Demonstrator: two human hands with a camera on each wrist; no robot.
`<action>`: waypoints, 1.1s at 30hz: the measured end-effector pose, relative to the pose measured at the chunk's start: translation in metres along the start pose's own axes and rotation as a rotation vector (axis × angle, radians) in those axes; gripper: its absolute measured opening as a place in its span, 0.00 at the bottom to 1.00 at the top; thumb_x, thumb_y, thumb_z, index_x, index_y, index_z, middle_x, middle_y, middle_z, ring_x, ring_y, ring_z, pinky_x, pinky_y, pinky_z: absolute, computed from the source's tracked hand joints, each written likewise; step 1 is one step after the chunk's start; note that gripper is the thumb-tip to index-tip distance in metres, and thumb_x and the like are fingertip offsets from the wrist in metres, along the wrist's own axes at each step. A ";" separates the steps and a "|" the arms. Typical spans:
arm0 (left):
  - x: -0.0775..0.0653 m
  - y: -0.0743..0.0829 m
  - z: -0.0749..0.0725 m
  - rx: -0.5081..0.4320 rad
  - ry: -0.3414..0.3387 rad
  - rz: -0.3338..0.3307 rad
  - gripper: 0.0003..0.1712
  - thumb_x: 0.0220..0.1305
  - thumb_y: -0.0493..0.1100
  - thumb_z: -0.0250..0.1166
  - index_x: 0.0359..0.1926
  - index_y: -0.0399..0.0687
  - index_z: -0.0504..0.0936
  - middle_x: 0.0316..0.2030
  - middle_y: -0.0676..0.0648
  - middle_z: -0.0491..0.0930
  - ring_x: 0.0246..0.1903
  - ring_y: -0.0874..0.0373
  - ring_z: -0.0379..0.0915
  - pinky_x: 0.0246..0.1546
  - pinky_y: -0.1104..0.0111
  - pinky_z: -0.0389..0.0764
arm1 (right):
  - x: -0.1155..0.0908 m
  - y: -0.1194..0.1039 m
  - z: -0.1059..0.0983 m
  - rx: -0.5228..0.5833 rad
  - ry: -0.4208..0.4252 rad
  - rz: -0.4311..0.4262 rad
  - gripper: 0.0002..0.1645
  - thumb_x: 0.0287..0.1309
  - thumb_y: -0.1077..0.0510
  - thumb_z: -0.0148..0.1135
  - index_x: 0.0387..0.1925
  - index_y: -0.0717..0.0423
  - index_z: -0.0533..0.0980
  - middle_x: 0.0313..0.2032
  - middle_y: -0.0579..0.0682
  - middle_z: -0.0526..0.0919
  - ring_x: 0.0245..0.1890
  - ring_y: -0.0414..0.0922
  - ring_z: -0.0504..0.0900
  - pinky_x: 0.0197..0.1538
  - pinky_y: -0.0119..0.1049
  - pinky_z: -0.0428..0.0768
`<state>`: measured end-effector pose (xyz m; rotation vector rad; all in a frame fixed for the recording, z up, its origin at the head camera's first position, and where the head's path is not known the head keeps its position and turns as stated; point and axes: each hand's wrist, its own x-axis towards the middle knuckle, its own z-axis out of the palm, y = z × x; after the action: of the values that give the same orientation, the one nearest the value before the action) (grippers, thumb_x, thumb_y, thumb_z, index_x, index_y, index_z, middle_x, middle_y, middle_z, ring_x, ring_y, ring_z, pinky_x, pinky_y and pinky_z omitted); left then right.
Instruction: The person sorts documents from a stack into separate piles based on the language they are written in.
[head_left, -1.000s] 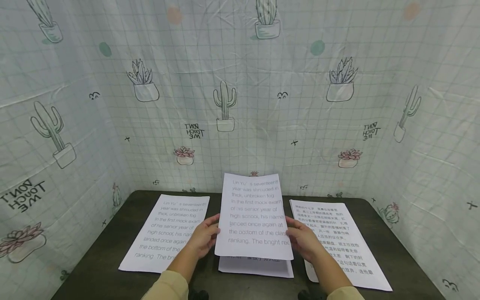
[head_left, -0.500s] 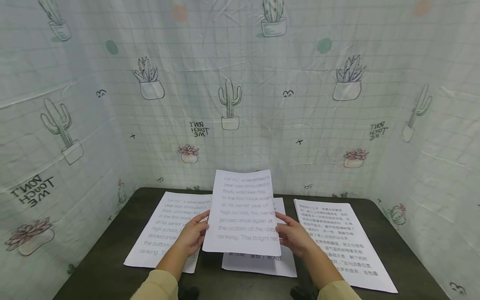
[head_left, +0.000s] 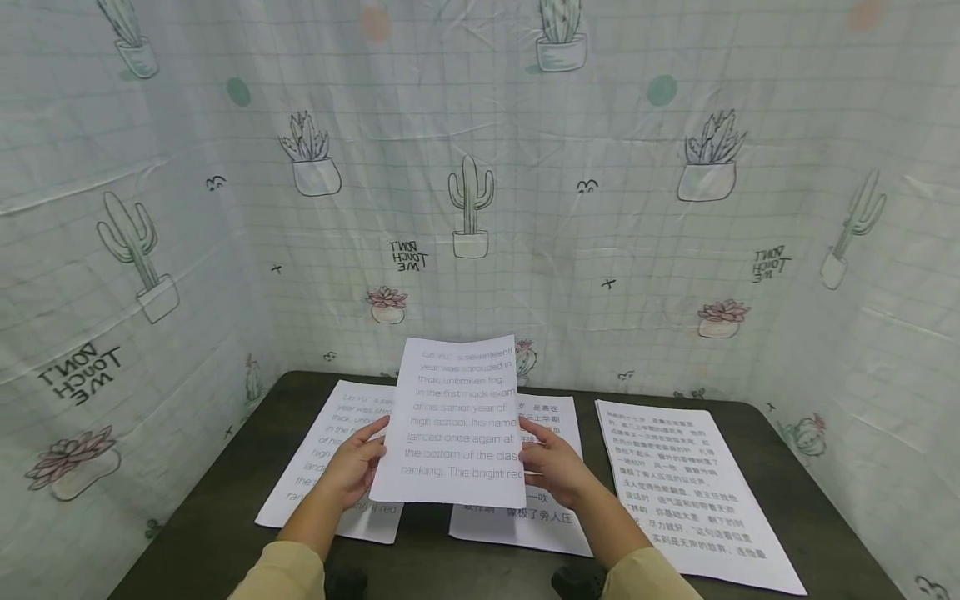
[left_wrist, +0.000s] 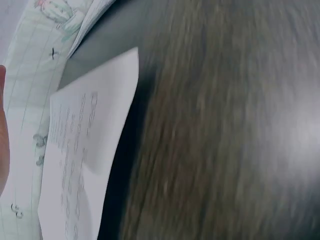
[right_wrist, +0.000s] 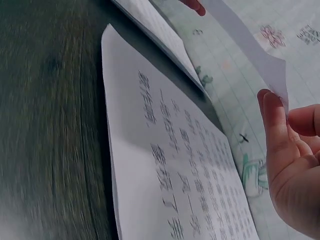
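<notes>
A sheet of paper [head_left: 450, 417] with large English print is held up above the table, tilted towards me. My left hand [head_left: 352, 467] grips its left edge, while my right hand [head_left: 558, 467] pinches the right edge between thumb and fingers. From the right wrist the raised sheet [right_wrist: 250, 45] looks thin and slightly bent. Below it lies a middle stack of paper [head_left: 540, 533] with Chinese print, partly covered from view. The left stack [head_left: 288, 500], in English print, is partly hidden by the held sheet and my left arm.
A right stack of paper [head_left: 682, 483] with smaller Chinese print lies at the right of the dark table [head_left: 427, 575]. Curtain cloth [head_left: 480, 300] with cactus drawings encloses the back and sides. Small black objects [head_left: 577, 581] show near both forearms at the bottom edge.
Both hands have carried the raised sheet leftward, from over the middle stack to partly over the left stack. More of the middle stack's print now shows. The head view has shifted slightly.
</notes>
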<state>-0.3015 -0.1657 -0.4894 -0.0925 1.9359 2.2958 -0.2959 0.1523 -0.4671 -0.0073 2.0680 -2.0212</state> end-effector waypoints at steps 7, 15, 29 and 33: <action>-0.004 0.004 -0.021 0.031 0.042 -0.004 0.34 0.67 0.29 0.44 0.74 0.42 0.58 0.65 0.36 0.71 0.41 0.67 0.80 0.39 0.72 0.83 | 0.005 0.002 0.023 -0.009 -0.043 0.000 0.38 0.62 0.68 0.50 0.74 0.56 0.57 0.50 0.59 0.82 0.38 0.43 0.83 0.39 0.37 0.82; -0.014 0.011 -0.051 0.041 0.073 -0.011 0.34 0.69 0.30 0.44 0.75 0.43 0.56 0.52 0.52 0.80 0.38 0.67 0.81 0.37 0.72 0.83 | 0.012 0.001 0.053 0.000 -0.107 0.011 0.40 0.61 0.69 0.51 0.74 0.57 0.55 0.50 0.59 0.81 0.38 0.43 0.82 0.38 0.34 0.81; -0.020 0.013 -0.088 0.103 0.140 -0.041 0.32 0.72 0.33 0.43 0.75 0.47 0.56 0.56 0.53 0.78 0.40 0.67 0.81 0.40 0.71 0.83 | 0.022 0.002 0.090 0.040 -0.185 0.001 0.41 0.60 0.70 0.52 0.74 0.58 0.54 0.44 0.56 0.83 0.38 0.42 0.83 0.41 0.37 0.84; -0.019 0.014 -0.094 0.125 0.159 -0.048 0.32 0.73 0.33 0.43 0.76 0.47 0.55 0.67 0.42 0.70 0.40 0.70 0.79 0.41 0.73 0.82 | 0.025 0.003 0.099 0.044 -0.195 -0.001 0.41 0.60 0.71 0.52 0.74 0.59 0.55 0.45 0.58 0.83 0.39 0.43 0.83 0.43 0.39 0.85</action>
<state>-0.2883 -0.2614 -0.4890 -0.3142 2.1229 2.1911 -0.3016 0.0511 -0.4753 -0.1904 1.9046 -1.9795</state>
